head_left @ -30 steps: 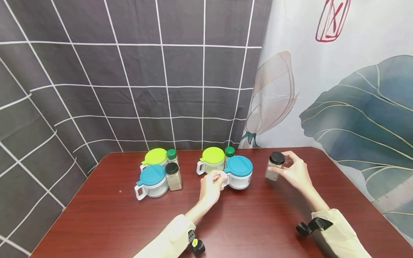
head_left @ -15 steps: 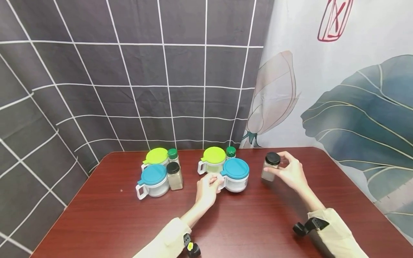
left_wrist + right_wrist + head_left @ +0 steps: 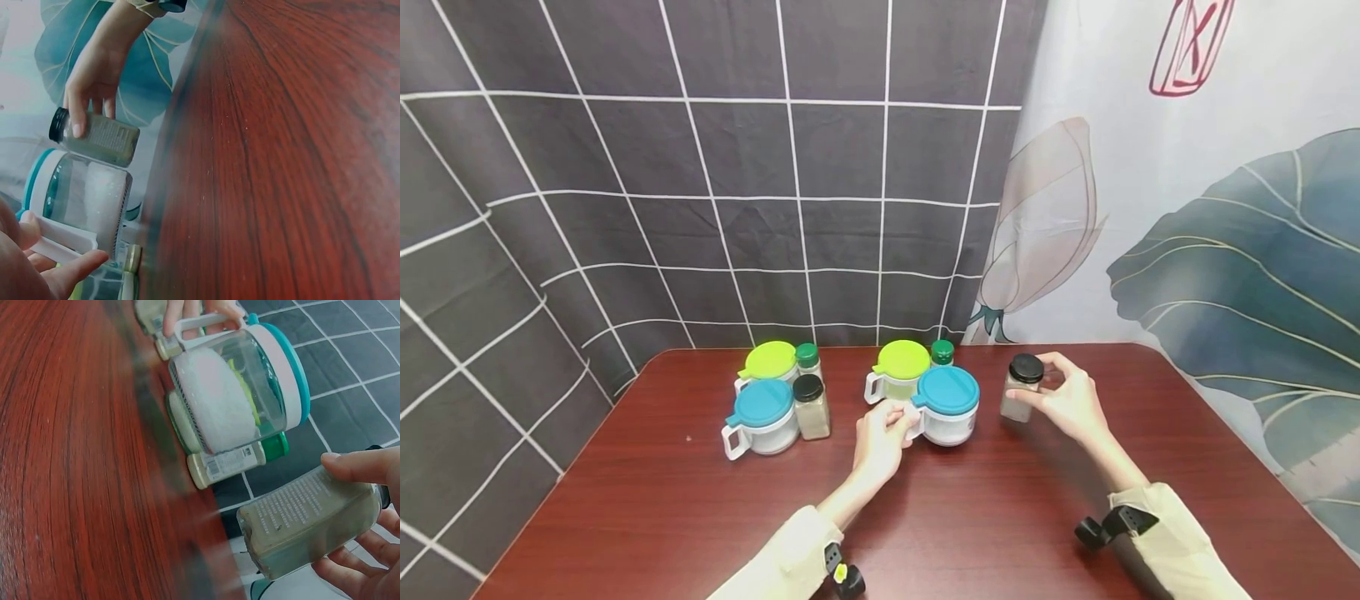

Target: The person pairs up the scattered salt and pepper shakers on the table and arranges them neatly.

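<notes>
My left hand (image 3: 878,440) pinches the white handle of a clear seasoning jar (image 3: 949,427) with a blue lid. White granules fill much of that jar (image 3: 212,397) in the right wrist view. To its right, my right hand (image 3: 1075,406) grips a square spice bottle (image 3: 1017,406) with a black cap, thumb on one side and fingers on the other. Printed text covers a face of the bottle (image 3: 300,509). Behind the blue-lidded jar stand a green-lidded seasoning jar (image 3: 901,360) and a green-capped bottle (image 3: 942,352), both partly hidden.
A second cluster stands to the left: a blue-lidded jar (image 3: 763,407), a lime-lidded jar (image 3: 769,360), a black-capped bottle (image 3: 812,414) and a green-capped bottle (image 3: 808,357). The red-brown table (image 3: 700,517) ends at a grey checked curtain (image 3: 835,233) and a leaf-printed one (image 3: 1225,275).
The blue-lidded jar in my left hand has come slightly left and nearer. My right hand has carried the black-capped spice bottle left, closer to that jar. The head view has shifted a little.
</notes>
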`<state>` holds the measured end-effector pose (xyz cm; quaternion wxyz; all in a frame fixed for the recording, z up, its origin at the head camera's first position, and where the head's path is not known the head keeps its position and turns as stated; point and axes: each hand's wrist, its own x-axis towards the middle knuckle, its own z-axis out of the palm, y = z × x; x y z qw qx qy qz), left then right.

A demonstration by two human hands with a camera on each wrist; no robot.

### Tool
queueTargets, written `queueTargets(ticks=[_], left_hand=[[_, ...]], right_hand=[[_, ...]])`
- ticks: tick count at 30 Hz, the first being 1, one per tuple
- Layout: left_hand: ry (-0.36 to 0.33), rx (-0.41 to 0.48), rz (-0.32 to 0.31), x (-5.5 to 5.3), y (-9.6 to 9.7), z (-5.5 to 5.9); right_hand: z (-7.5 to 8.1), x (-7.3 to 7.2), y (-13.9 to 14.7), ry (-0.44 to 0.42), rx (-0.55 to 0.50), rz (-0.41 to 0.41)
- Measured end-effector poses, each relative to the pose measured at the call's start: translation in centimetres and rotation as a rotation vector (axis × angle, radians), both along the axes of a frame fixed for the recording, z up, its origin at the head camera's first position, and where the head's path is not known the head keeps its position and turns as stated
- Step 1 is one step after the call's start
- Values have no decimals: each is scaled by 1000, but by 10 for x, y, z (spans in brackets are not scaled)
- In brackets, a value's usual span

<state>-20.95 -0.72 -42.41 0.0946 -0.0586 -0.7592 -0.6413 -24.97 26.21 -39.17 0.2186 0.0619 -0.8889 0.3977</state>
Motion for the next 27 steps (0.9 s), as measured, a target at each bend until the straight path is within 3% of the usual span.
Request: queueTargets(ticks=[16, 27], left_hand=[[2, 5, -11, 8, -14, 3], [-4, -43, 10, 9, -20, 1]], right_hand=[[2, -2, -12, 0, 3, 36], [2, -1, -21, -14, -24, 68]])
